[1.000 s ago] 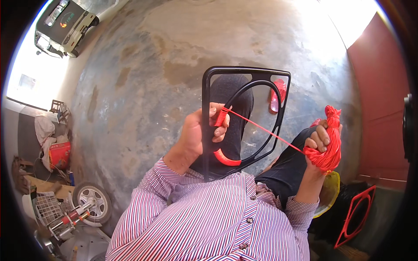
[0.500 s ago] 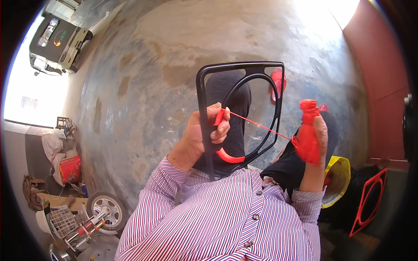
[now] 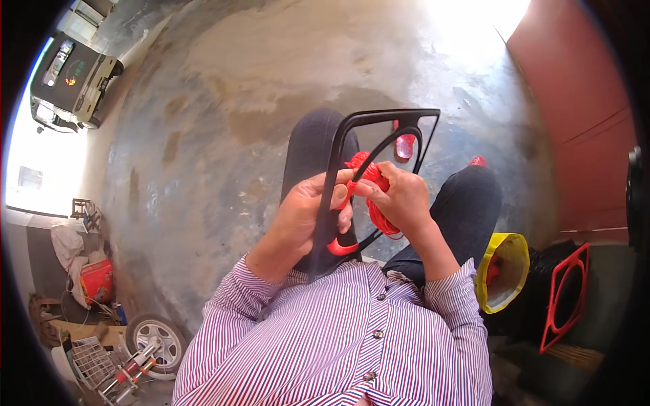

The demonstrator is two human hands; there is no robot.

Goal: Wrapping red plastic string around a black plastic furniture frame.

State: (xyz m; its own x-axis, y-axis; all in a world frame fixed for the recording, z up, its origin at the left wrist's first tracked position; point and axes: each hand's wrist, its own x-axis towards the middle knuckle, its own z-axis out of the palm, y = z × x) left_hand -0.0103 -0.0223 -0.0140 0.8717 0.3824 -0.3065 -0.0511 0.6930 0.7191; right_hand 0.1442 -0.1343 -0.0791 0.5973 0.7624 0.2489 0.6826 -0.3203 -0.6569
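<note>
A black frame (image 3: 387,116) with a round inner ring stands tilted over my lap. My left hand (image 3: 296,211) is closed on the ring's left side, where red cord wrapping (image 3: 342,248) covers part of the rim. A bundle of red cord (image 3: 383,220) hangs at the ring, partly behind the fingers of my right hand (image 3: 405,196). That hand is closed on the bundle, its fingertips close to those of the left. The fingers hide where the loose cord meets the ring.
To my right are a yellow-rimmed container (image 3: 505,306) and a red frame (image 3: 548,325) of similar shape, near a red wall (image 3: 572,122). On the left lie a wheel (image 3: 145,330), a wire basket (image 3: 93,357) and a red box (image 3: 97,281). A small vehicle (image 3: 74,78) stands beyond.
My right hand has brought the red cord bundle leftward to the ring, beside my left hand. The stretched strand between them no longer shows. The black frame has turned slightly.
</note>
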